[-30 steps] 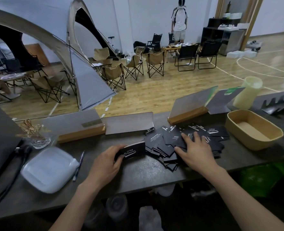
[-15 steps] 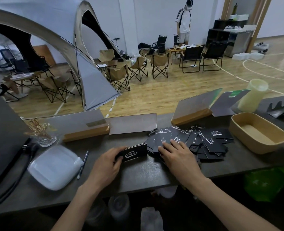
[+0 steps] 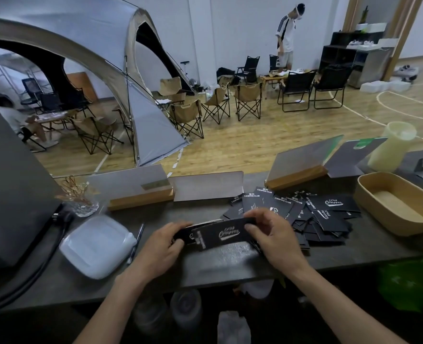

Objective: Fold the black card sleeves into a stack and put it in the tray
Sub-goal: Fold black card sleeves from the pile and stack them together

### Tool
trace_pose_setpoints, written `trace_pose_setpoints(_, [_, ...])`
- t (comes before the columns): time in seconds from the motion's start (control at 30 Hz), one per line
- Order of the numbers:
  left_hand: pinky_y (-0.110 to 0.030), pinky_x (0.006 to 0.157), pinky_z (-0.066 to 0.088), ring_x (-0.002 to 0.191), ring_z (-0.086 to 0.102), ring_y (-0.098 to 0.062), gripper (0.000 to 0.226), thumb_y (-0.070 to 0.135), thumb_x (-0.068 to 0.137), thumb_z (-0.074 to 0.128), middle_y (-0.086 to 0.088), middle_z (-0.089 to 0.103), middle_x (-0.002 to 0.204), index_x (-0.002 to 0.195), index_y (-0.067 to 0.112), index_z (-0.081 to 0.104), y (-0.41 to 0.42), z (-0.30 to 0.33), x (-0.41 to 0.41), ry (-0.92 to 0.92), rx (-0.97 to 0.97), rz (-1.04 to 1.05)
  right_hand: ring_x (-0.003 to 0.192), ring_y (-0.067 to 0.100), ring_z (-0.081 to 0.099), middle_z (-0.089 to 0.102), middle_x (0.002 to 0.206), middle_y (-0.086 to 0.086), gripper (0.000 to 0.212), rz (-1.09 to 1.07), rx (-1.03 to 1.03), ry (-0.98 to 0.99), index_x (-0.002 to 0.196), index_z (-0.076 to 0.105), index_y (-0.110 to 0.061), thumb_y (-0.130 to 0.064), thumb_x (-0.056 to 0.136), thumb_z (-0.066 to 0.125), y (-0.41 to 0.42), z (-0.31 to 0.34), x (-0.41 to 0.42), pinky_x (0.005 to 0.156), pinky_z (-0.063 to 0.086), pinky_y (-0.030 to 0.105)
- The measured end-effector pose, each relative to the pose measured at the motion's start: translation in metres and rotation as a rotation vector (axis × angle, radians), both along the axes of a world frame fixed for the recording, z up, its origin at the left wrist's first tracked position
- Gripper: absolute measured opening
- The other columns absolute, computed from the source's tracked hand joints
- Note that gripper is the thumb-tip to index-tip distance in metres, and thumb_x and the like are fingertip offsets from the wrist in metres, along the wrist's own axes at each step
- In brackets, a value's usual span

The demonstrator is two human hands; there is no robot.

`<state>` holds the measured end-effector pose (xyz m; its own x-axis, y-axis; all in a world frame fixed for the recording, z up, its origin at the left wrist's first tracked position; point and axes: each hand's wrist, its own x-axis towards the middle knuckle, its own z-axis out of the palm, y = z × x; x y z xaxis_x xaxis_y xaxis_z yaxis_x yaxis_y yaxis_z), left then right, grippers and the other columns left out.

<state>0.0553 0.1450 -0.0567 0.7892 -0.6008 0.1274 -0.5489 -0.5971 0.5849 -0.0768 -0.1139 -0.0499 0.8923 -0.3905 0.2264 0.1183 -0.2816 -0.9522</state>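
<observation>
Black card sleeve (image 3: 226, 233) sits between my two hands just above the counter's near edge, its long axis running left to right: my left hand (image 3: 159, 247) grips what looks like a small stack at that end, though blur hides the edges, and my right hand (image 3: 271, 235) pinches the sleeve's right end. The loose pile of sleeves (image 3: 312, 214) lies just beyond my right hand, and the tray (image 3: 369, 194) stands farther right, so I judge the right hand nearer both.

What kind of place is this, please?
Probably an indoor sports hall set up as a camping display: a wooden floor with painted court lines, a grey dome tent, and tan folding camp chairs.
</observation>
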Motion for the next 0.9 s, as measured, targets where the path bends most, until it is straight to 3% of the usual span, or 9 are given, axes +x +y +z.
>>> trace_pose_setpoints(0.13, [-0.022,0.096,0.047,0.107,0.059,-0.005,0.064,0.03,0.075,0.06,0.012,0.062,0.118,0.139,0.034,0.054,-0.001,0.0,-0.005,0.021,0.035,-0.049,0.079,0.003,0.065,0.068,0.087,-0.016,0.022,-0.059,-0.397,0.002,0.093,0.07,-0.026,-0.012,0.08,0.079,0.027,-0.018,0.016,0.076,0.057,0.029])
trace_pose_setpoints(0.2, [-0.028,0.096,0.048,0.108,0.06,-0.007,0.051,0.027,0.085,0.063,0.01,0.063,0.117,0.136,0.032,0.056,-0.004,-0.005,-0.005,-0.022,0.023,-0.056,0.077,0.008,0.063,0.064,0.089,-0.014,0.018,-0.094,-0.533,-0.012,0.089,0.068,-0.028,-0.019,0.078,0.08,0.035,-0.023,0.023,0.072,0.055,0.036])
trace_pose_setpoints(0.3, [-0.036,0.096,0.049,0.107,0.061,-0.012,0.04,0.017,0.091,0.054,0.007,0.065,0.115,0.129,0.028,0.061,-0.005,-0.01,-0.003,-0.053,-0.009,-0.03,0.082,0.009,0.059,0.06,0.094,-0.012,0.015,-0.244,-0.731,-0.048,0.093,0.072,-0.028,-0.041,0.086,0.073,0.027,-0.012,0.026,0.067,0.053,0.032])
trace_pose_setpoints(0.4, [-0.029,0.094,0.047,0.106,0.061,-0.014,0.042,0.008,0.091,0.053,0.004,0.066,0.116,0.129,0.025,0.062,-0.003,-0.011,-0.004,-0.065,-0.018,-0.003,0.109,0.017,0.054,0.06,0.118,-0.002,0.046,-0.326,-0.966,0.246,0.119,0.066,-0.026,-0.059,0.087,0.06,0.005,-0.001,0.028,0.087,0.05,0.036])
trace_pose_setpoints(0.47, [-0.021,0.093,0.043,0.107,0.061,-0.013,0.045,0.007,0.088,0.051,0.005,0.066,0.117,0.128,0.023,0.063,-0.001,-0.01,-0.004,-0.075,-0.028,0.009,0.121,0.023,0.048,0.057,0.129,0.001,0.054,-0.278,-1.069,0.47,0.127,0.061,-0.027,-0.063,0.088,0.056,-0.001,0.0,0.027,0.097,0.043,0.04])
trace_pose_setpoints(0.6, [-0.006,0.089,0.037,0.104,0.06,-0.007,0.051,0.013,0.079,0.046,0.012,0.064,0.113,0.126,0.022,0.065,0.001,-0.008,-0.006,-0.071,-0.045,0.025,0.108,0.018,0.053,0.062,0.114,-0.003,0.038,-0.245,-1.024,0.382,0.12,0.066,-0.025,-0.05,0.092,0.058,0.002,0.001,0.022,0.091,0.043,0.033])
trace_pose_setpoints(0.7, [-0.01,0.088,0.04,0.102,0.059,-0.005,0.051,0.014,0.079,0.046,0.013,0.065,0.111,0.125,0.025,0.065,0.003,-0.008,-0.006,-0.069,-0.054,0.038,0.1,0.017,0.055,0.056,0.106,-0.003,0.04,-0.243,-0.894,0.418,0.117,0.067,-0.023,-0.052,0.09,0.064,0.002,0.003,0.02,0.086,0.047,0.031])
trace_pose_setpoints(0.8, [-0.011,0.087,0.04,0.101,0.059,-0.005,0.048,0.009,0.083,0.05,0.013,0.065,0.111,0.126,0.027,0.064,0.003,-0.01,-0.004,-0.074,-0.054,0.033,0.098,0.019,0.053,0.055,0.103,-0.001,0.056,-0.334,-0.889,0.444,0.104,0.072,-0.023,-0.071,0.087,0.052,0.0,0.008,0.024,0.084,0.048,0.036])
trace_pose_setpoints(0.9, [-0.002,0.085,0.035,0.101,0.058,-0.004,0.05,-0.002,0.085,0.055,0.013,0.064,0.111,0.126,0.025,0.064,0.002,-0.01,-0.004,-0.076,-0.058,0.033,0.111,0.026,0.05,0.056,0.12,0.011,0.078,-0.427,-1.026,0.651,0.117,0.061,-0.015,-0.082,0.083,0.039,0.001,0.019,0.035,0.089,0.045,0.04])
